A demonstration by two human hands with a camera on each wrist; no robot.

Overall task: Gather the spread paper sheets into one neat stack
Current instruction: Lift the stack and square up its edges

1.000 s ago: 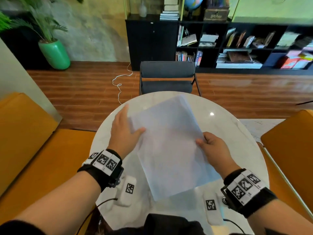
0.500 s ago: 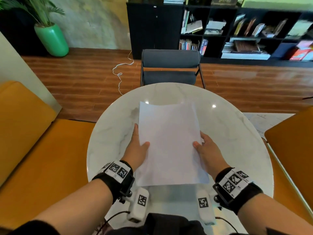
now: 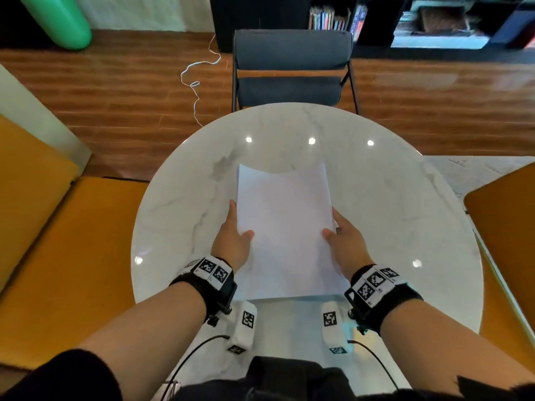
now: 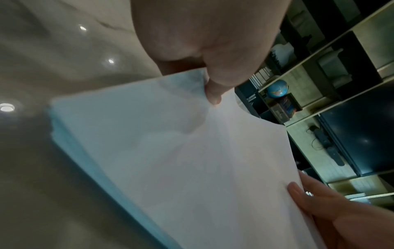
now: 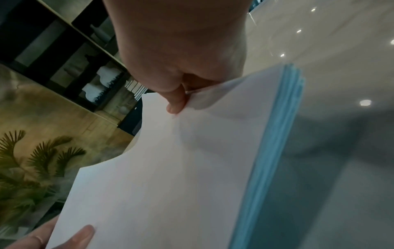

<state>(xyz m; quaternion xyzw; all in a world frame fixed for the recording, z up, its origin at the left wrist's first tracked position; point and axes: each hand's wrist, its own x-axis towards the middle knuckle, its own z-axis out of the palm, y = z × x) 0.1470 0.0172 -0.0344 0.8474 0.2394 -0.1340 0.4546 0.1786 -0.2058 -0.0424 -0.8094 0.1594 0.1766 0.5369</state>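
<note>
White paper stack (image 3: 285, 227), one, pinched by left hand (image 3: 231, 241) and right hand (image 3: 346, 241), marble table (image 3: 405, 212)

We find no words, brand names or numbers that we can read. The only signs are black-and-white square coded markers: two side by side on the black band of the left wrist (image 3: 213, 270), a group on the black band of the right wrist (image 3: 375, 282), and one on top of each of the two white oblong devices (image 3: 245, 324) lying on the white marble round table (image 3: 376, 183), each device with a smaller marker on its near end. They are patterns and spell nothing we can make out. The spines of the row of books on the black shelf (image 3: 324, 20) are blurred, so we cannot read their titles.
</note>
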